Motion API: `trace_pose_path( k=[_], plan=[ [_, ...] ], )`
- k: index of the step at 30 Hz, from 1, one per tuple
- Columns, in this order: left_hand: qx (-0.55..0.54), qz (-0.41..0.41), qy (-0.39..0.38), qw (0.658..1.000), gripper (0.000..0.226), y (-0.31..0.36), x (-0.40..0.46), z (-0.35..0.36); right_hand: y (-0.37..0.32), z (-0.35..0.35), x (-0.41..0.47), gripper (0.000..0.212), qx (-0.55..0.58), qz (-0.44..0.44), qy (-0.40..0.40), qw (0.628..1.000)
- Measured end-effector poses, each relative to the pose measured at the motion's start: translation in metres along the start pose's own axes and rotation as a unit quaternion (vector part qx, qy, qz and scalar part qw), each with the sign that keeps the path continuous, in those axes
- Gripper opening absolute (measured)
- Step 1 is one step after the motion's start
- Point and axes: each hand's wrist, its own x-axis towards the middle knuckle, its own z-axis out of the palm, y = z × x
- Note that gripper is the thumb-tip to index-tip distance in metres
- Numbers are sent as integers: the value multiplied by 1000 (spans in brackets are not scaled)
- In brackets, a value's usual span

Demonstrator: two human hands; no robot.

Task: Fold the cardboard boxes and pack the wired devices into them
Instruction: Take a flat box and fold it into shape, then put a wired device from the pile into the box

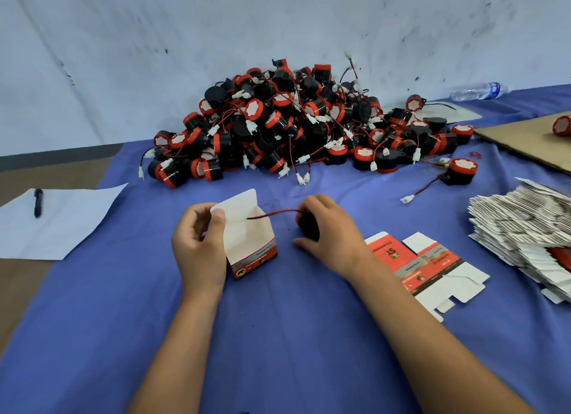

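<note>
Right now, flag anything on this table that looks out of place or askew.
A plastic water bottle lies on its side at the far right, against the wall. One device sits alone on the brown cardboard sheet, apart from the pile. Nothing looks damaged or spilled.

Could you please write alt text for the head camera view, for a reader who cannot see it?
On a blue-covered table, a person's left hand holds an open small box while the right hand grips a black-and-red wired device, its wire already reaching into the box. Behind lies a large pile of devices; flat boxes are stacked at right.
</note>
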Motion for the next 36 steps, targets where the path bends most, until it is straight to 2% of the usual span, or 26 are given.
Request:
trace_pose_path(
  k=[2, 3, 4, 5, 6, 7, 10, 12, 13, 15, 18, 21, 23, 25, 28, 31, 33, 36],
  plan=[
    [-23, -31, -27, 999, 3, -1, -2, 2, 1, 1, 0, 46, 38, 60, 75, 995],
    [-27, -48, -39, 998, 7, -2, -4, 4, -1, -2, -2, 44, 117, 102, 110, 982],
    [-25, -63, -50, 996, 11, -3, -5, 5, -7, -5, -3, 42, 244, 141, 133, 950],
    [-16, -76, -63, 995, 16, -4, -7, 8, -16, -9, -4, 42, 387, 169, 135, 896],
    [-8, -88, -74, 993, 20, -4, -10, 10, -24, -11, -4, 42, 485, 175, 129, 847],
    [0, -98, -85, 992, 24, -4, -12, 14, -31, -15, -5, 42, 532, 156, 121, 823],
    [15, -97, -98, 990, 24, -3, -17, 20, -58, -23, -9, 34, 535, 61, 105, 836],
    [14, -68, -115, 991, 19, -1, -19, 23, -78, -20, -12, 27, 562, 24, 79, 823],
    [3, -57, -135, 989, 23, -1, -20, 23, -85, -15, -14, 27, 563, 15, 72, 823],
    [-33, -60, -159, 985, 37, 1, -24, 23, -97, -6, -17, 32, 511, 23, 93, 854],
    [-56, -139, -76, 986, 31, 1, -20, 22, -97, -4, -17, 39, 344, 55, 154, 925],
    [-62, -163, -33, 984, 32, -2, -12, 23, -80, -9, -14, 37, 207, 78, 186, 957],
    [-50, -152, -39, 986, 37, -4, -12, 25, -71, -11, -11, 27, 168, 70, 177, 967],
    [-31, -137, -58, 988, 38, -6, -15, 25, -71, -12, -13, 9, 154, 21, 153, 976],
    [-8, -111, -92, 990, 31, -6, -15, 22, -79, -8, -15, 22, 100, -47, 56, 992],
    [21, -83, -110, 990, 26, -4, -16, 21, -83, -6, -15, 36, -7, -45, -47, 998],
    [27, -80, -104, 991, 27, -3, -17, 21, -82, -10, -15, 31, -24, -49, -43, 998],
    [12, -91, -105, 990, 38, 2, -18, 22, -82, -15, -16, 22, -45, -94, 56, 993]
  ],
)
